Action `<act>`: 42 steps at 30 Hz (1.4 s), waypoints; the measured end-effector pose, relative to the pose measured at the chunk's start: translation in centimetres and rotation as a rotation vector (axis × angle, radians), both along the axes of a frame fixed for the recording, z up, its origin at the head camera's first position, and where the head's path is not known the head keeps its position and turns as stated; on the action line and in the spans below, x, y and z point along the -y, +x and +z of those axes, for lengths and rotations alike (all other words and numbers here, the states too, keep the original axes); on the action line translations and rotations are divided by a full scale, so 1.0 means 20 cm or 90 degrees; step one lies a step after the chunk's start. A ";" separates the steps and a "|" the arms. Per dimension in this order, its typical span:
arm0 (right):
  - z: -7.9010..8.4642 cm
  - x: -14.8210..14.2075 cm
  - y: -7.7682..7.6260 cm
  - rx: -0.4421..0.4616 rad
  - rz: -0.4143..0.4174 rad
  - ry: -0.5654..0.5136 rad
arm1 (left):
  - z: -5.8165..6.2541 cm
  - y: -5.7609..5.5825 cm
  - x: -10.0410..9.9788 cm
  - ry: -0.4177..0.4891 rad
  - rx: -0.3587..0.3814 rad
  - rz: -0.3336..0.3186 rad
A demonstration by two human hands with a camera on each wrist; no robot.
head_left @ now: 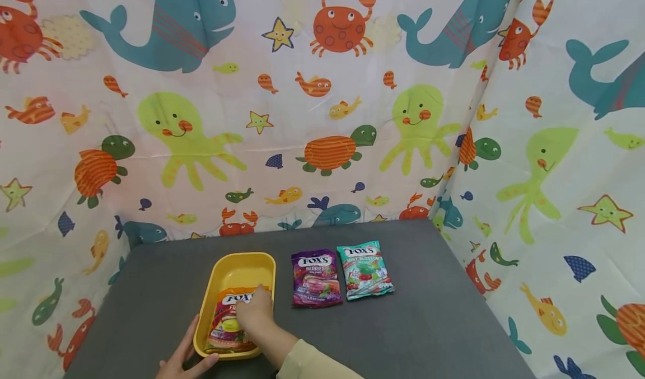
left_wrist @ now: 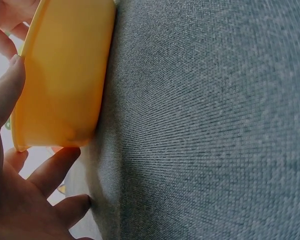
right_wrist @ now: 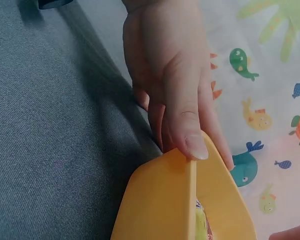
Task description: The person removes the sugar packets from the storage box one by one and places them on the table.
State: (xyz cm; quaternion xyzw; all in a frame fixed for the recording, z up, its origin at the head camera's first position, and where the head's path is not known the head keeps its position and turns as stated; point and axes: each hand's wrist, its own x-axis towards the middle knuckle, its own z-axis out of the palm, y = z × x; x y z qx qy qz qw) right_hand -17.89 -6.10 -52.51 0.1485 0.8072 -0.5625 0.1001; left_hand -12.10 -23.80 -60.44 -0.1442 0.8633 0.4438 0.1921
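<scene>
A yellow plastic tray [head_left: 201, 317] stands on the grey cloth. Inside lies an orange and red FOX'S candy bag [head_left: 224, 326]. My left hand [head_left: 178, 362] holds the tray's near left corner, its thumb along the near rim and its fingers spread against the left wall. The left wrist view shows these fingers [left_wrist: 55, 172] at the wall. In the right wrist view, the left thumb [right_wrist: 190, 135] lies on the rim at the corner. My right hand [head_left: 259, 314] reaches over the right wall and grips the bag from above; its fingertips are hidden.
Right of the tray, a purple FOX'S Berries bag [head_left: 316, 278] lies flat beside a green FOX'S mint bag [head_left: 365, 271]. A curtain [head_left: 302, 127] printed with sea animals hangs behind and along both sides of the grey tabletop [head_left: 428, 328].
</scene>
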 end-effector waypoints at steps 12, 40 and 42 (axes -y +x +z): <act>0.05 -0.02 -0.02 -0.014 0.017 -0.099 | 0.01 0.00 0.01 0.006 -0.001 0.016; -0.04 -0.09 -0.05 -0.024 0.131 -0.030 | 0.00 0.01 -0.01 0.022 -0.008 0.029; -0.02 -0.11 -0.06 -0.025 0.132 -0.046 | 0.01 0.00 -0.01 0.020 -0.003 0.026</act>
